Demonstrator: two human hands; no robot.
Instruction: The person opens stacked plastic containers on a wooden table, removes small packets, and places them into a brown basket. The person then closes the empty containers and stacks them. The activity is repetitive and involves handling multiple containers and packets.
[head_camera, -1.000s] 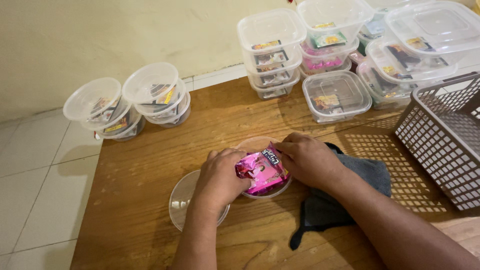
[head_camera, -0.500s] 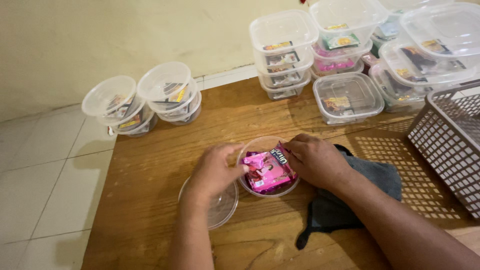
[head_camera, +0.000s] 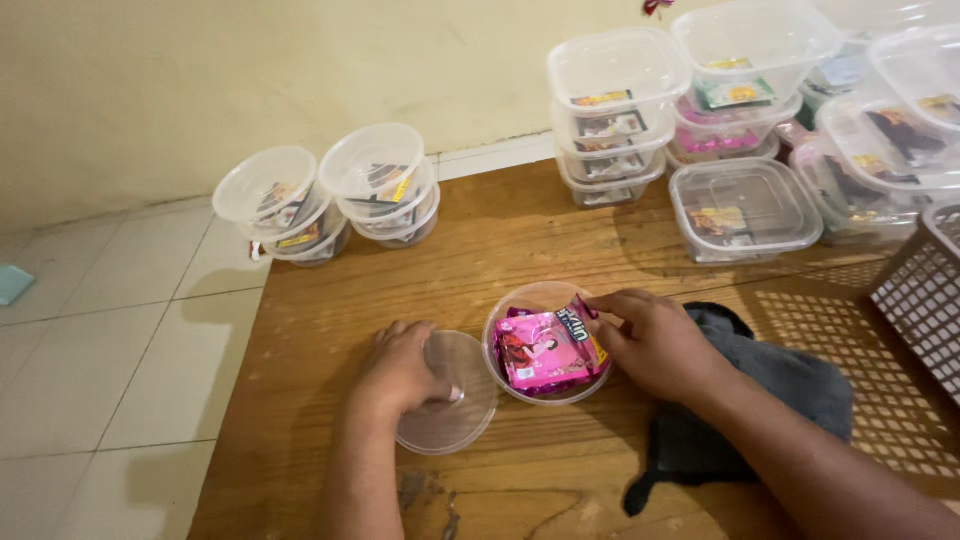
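**Left hand's moved off the packets and onto the lid**

A second ago both our hands were pressing the pink foil snack packets (head_camera: 545, 352) into the small round clear plastic tub (head_camera: 547, 342). Now our left hand (head_camera: 400, 372) lies flat on the clear round lid (head_camera: 447, 395) beside it, holding nothing; looks like capping comes next. Our right hand (head_camera: 655, 342) pinches the packets' right edge. They lie flat, long axis roughly left-right, slightly tilted.

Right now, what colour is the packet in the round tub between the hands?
Bright pink with some yellow at one edge: the packet in the round tub, clearest in the head view.
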